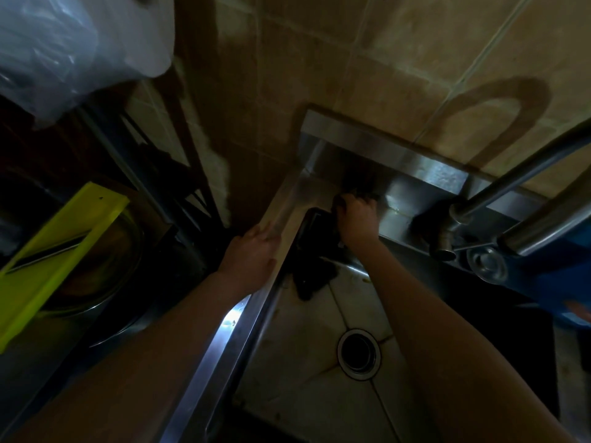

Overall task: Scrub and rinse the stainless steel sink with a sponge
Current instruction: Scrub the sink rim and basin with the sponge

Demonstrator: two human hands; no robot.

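The stainless steel sink fills the lower middle, with a round drain in its floor. My right hand is at the far left corner of the basin, fingers closed on a dark sponge or scrubber pressed against the back ledge. My left hand rests flat on the sink's left rim, fingers spread, holding nothing. A dark rag-like item lies in the basin just under my right hand. The light is dim, so the sponge shows poorly.
The faucet arches in from the right, above a blue object. A yellow-green slicer lies over a metal bowl on the left. A plastic bag hangs top left. Tiled wall stands behind the sink.
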